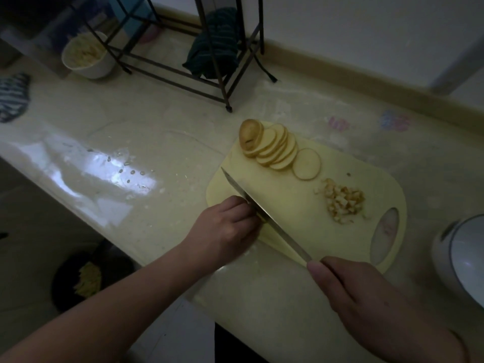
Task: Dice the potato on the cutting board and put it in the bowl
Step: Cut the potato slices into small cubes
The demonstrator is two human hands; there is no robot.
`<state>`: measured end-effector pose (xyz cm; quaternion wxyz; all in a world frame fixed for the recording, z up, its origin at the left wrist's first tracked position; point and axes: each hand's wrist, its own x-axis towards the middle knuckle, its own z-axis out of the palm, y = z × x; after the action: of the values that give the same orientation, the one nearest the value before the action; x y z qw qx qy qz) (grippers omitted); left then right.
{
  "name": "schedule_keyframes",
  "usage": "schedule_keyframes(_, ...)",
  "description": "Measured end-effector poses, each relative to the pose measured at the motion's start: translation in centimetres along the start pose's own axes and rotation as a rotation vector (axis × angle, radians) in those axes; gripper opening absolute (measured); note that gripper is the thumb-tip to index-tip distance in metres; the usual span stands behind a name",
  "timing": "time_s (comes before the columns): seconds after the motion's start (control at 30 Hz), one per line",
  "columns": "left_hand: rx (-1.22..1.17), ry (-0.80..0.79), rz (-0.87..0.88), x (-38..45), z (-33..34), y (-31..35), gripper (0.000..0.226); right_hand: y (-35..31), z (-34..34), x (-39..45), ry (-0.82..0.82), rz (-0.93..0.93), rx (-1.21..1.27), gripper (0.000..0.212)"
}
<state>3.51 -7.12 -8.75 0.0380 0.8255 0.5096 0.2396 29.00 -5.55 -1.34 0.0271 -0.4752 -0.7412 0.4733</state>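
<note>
On the cutting board (301, 221), potato slices (277, 150) fan along its far edge, dice (344, 203) right of centre. Right hand (366, 297) grips the knife (264, 213); curled left hand (227, 226) hides its piece.

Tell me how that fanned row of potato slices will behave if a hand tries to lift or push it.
The potato slices lean loosely on one another, so a push would probably spread them rather than move them as one. They look thin and flat, so they should not roll. Their cut faces are likely damp, so they may slip or cling to the cutting board.
</note>
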Motion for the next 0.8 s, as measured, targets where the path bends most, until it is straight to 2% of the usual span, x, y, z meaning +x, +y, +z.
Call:
schedule_keyframes(0.23, 0.035, -0.001, -0.001, 0.0, -0.1, 0.0, 0.013, 0.6, -0.1, -1.1, 0.002, 0.043, -0.061, 0.073)
schedule_keyframes(0.43, 0.020, 0.015, -0.006, -0.2, 0.1, 0.0, 0.012, 1.1, -0.9, -3.1, -0.002, 0.183, -0.146, 0.106)
schedule_keyframes(0.5, 0.009, 0.008, -0.003, -0.3, 0.2, -0.1, 0.010, 1.4, -0.6, -2.8, -0.013, 0.161, -0.135, 0.100)
schedule_keyframes(0.7, -0.001, -0.007, 0.015, 0.0, 0.0, -0.1, 0.004, -0.2, 0.8, 1.3, -0.015, 0.026, -0.085, 0.062)
schedule_keyframes(0.8, -0.002, -0.026, 0.008, 0.0, -0.2, -0.2, 0.008, -0.7, 0.4, 1.9, -0.010, 0.005, -0.048, 0.056)
